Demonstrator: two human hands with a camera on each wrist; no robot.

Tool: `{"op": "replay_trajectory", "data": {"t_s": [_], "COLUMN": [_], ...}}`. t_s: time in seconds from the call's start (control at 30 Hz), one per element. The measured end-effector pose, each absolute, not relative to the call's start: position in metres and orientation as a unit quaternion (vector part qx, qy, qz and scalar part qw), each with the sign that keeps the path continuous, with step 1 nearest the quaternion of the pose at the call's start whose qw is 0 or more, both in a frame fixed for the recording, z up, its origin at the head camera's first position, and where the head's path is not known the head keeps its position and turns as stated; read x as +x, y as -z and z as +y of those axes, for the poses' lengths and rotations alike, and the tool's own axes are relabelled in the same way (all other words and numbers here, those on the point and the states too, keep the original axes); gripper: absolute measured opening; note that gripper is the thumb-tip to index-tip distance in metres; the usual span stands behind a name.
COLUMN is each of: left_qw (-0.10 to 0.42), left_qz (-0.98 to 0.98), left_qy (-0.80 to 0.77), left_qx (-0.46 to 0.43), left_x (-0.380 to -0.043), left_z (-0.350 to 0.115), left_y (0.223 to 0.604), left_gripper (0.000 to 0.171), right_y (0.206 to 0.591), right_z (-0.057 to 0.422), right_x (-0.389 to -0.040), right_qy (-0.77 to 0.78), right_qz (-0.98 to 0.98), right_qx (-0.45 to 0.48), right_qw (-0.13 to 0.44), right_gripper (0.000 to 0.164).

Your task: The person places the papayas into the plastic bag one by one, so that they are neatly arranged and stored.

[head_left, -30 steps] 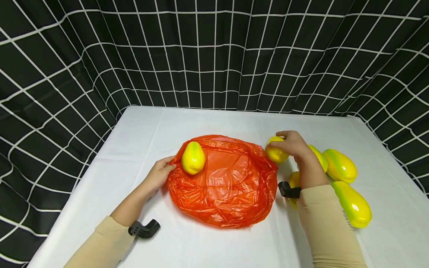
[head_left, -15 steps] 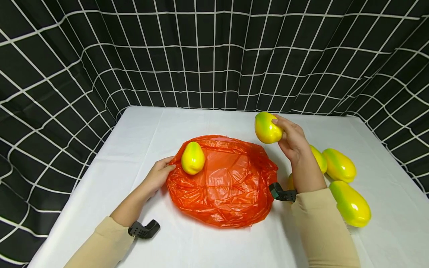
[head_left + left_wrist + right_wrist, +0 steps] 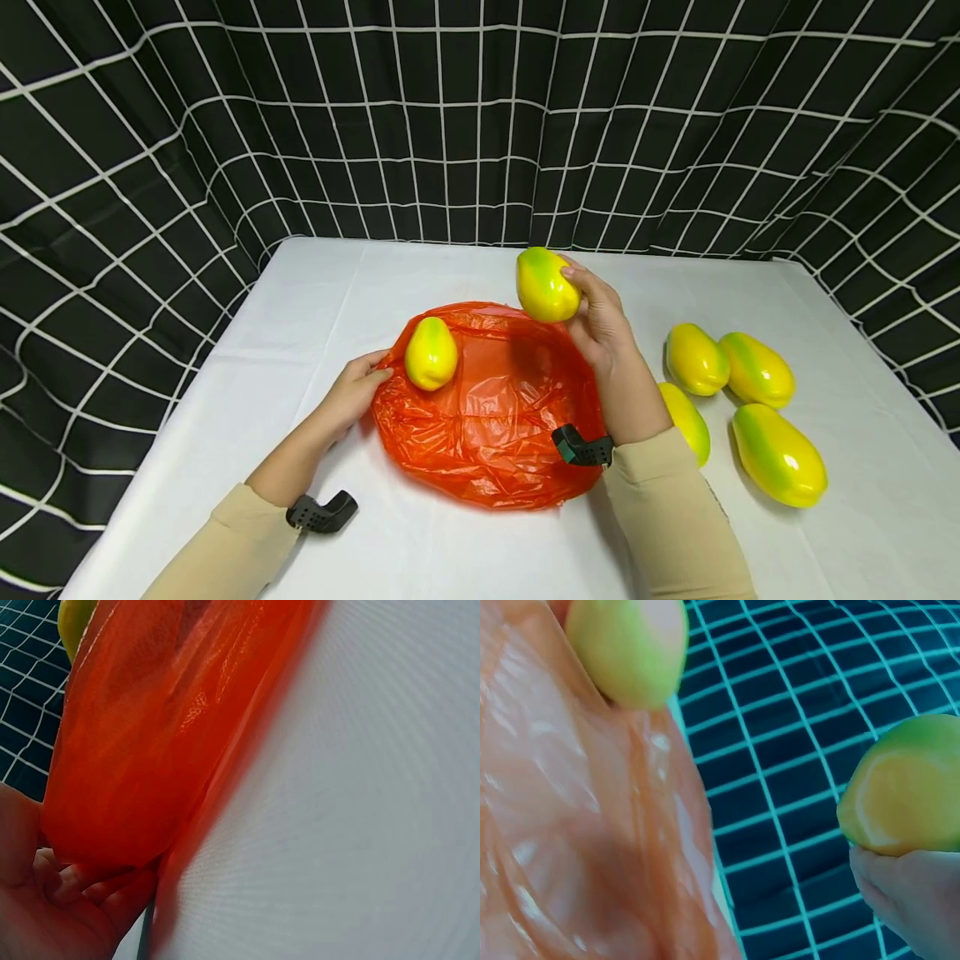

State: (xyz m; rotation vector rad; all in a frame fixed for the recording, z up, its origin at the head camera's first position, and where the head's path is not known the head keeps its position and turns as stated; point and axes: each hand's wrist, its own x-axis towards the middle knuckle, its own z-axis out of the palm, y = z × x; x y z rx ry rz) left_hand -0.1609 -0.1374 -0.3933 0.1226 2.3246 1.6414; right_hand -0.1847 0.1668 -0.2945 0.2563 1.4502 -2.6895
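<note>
A thin red plastic bag [image 3: 487, 467] lies spread on the table, its mouth facing up. My left hand [image 3: 357, 390] grips its left edge; in the left wrist view the curled fingers [image 3: 124, 896] are at the red film, partly hidden by it. One glossy yellow-green papaya [image 3: 431, 354] sits just inside the bag's left rim. My right hand [image 3: 600, 321] holds another papaya [image 3: 546, 285] raised over the bag's far right rim, thumb on the near side. The right wrist view shows this held papaya [image 3: 907, 787] above the fingertips.
Several more papayas rest on the table to the right, one [image 3: 697, 358] beside another [image 3: 757, 369], a larger one [image 3: 780, 456] nearer, and one [image 3: 686, 423] partly behind my right forearm. A black curtain with white grid lines [image 3: 480, 125] surrounds the white-covered table [image 3: 315, 292].
My right hand has lifted a papaya from beside the bag's right edge and carried it left over the rim. The left hand, bag and papaya inside stay put.
</note>
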Motion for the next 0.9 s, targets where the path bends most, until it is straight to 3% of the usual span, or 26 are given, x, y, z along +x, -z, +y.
{"op": "replay_trajectory", "data": {"t_s": [0.13, 0.33, 0.9], "left_qw": [0.146, 0.146, 0.136], "left_qz": [0.807, 0.808, 0.802], "left_qy": [-0.571, -0.569, -0.579], "left_qx": [0.041, 0.039, 0.05], "left_x": [-0.162, -0.162, -0.161], "left_z": [-0.137, -0.136, -0.138], "left_y": [0.394, 0.394, 0.396], "left_gripper": [0.045, 0.045, 0.044], "right_y": [0.302, 0.317, 0.365], "right_z": [0.15, 0.127, 0.097], "right_x": [-0.185, -0.186, -0.198], "right_qy": [0.864, 0.853, 0.834], "right_qz": [0.493, 0.512, 0.524], "right_qx": [0.087, 0.085, 0.149], "right_qw": [0.046, 0.063, 0.089], "right_gripper": [0.042, 0.051, 0.049]}}
